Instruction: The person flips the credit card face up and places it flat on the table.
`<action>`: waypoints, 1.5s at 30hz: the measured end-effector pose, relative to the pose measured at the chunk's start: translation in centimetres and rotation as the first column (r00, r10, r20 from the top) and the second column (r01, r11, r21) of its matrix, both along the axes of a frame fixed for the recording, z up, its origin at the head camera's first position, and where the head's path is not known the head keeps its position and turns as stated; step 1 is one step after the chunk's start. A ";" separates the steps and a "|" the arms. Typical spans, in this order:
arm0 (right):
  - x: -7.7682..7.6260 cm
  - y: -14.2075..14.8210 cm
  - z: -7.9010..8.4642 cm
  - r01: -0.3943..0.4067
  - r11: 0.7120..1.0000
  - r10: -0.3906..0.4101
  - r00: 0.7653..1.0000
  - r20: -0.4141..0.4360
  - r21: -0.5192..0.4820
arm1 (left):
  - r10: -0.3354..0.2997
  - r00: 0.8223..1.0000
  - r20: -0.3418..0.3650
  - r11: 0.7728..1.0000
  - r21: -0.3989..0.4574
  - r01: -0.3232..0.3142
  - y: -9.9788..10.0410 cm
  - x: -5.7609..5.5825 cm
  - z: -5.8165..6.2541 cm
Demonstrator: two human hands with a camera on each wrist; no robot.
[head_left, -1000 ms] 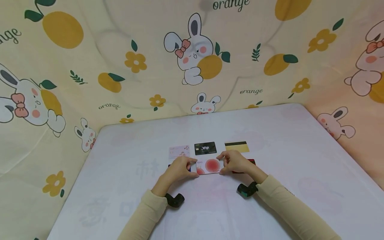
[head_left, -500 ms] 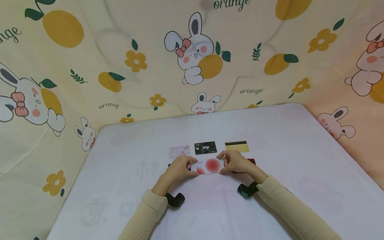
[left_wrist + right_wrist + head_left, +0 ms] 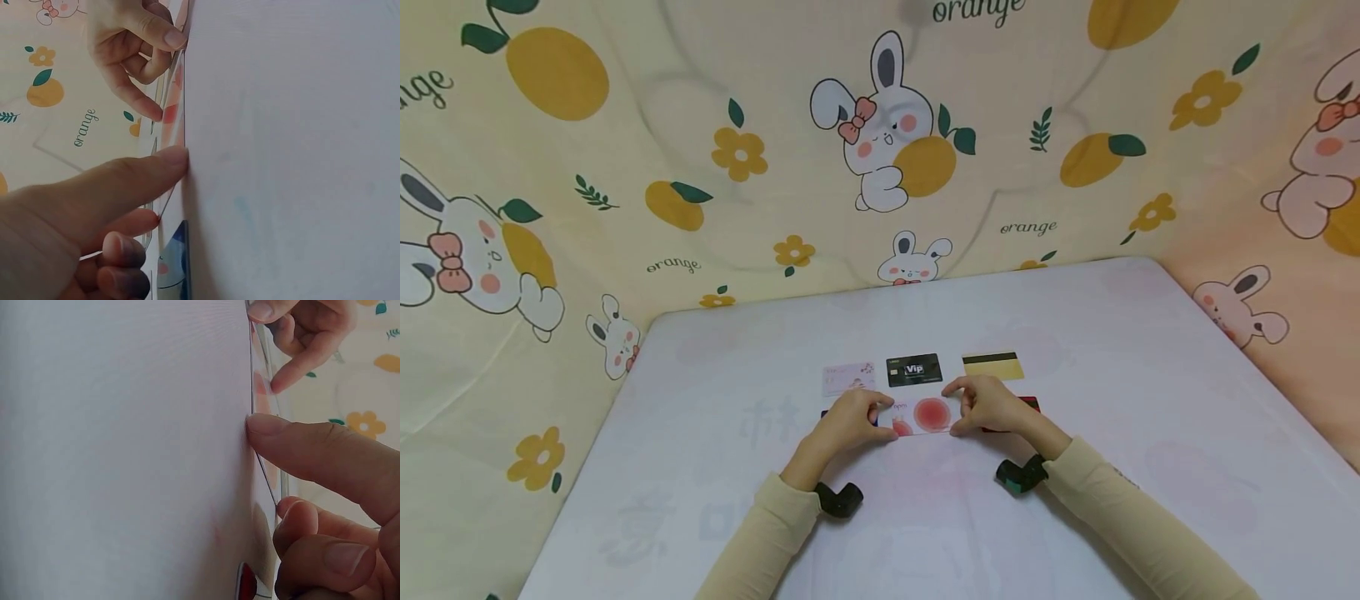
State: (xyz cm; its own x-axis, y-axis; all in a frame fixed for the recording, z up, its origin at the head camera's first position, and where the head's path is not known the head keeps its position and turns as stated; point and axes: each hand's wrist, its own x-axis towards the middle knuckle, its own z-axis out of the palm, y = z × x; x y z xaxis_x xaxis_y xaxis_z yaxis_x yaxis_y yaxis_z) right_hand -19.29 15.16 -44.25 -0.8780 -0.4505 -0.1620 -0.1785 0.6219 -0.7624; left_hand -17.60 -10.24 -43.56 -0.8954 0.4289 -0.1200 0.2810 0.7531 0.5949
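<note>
1. Midway between the side edges of the worktop (image 3: 895, 542) lies a card with a red circle (image 3: 932, 414).
2. The left hand (image 3: 846, 422) pinches its left end; the right hand (image 3: 991, 403) pinches its right.
3. Nearer the far edge, a pale pink card (image 3: 847, 377), a black card (image 3: 913, 370) and a gold card (image 3: 993, 367) form a row.
4. Partly hidden by the hands: a blue card (image 3: 177, 262), a red card (image 3: 1031, 403).

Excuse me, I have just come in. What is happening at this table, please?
A person holds a white card with a red circle: the left grip pinches its left end, the right grip its right end. It is at tabletop level, nearer the person than the black Vip card. A blue card and a red card, partly hidden, are to either side. Behind are also a pale pink card and a gold card.
</note>
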 end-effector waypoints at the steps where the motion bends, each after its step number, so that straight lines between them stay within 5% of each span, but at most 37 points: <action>1: 0.0 0.0 0.0 0.001 1.000 -0.001 1.000 -0.002 0.004 | -0.003 1.000 -0.004 1.000 -0.001 0.003 0.0 0.0 0.0; 14: -0.5 1.7 0.9 0.000 1.000 -0.001 0.999 -0.047 -0.015 | -0.014 0.999 -0.035 1.000 0.026 0.015 0.7 -1.0 1.0; 33: -3.0 6.1 1.6 0.090 0.994 -0.082 0.989 -0.122 0.061 | -0.074 0.995 -0.072 0.996 0.039 0.077 4.6 -3.1 1.0; 45: -4.5 8.3 1.7 0.091 0.992 -0.089 0.995 0.035 -0.085 | -0.070 0.993 -0.096 0.995 0.066 0.077 6.5 -4.4 0.8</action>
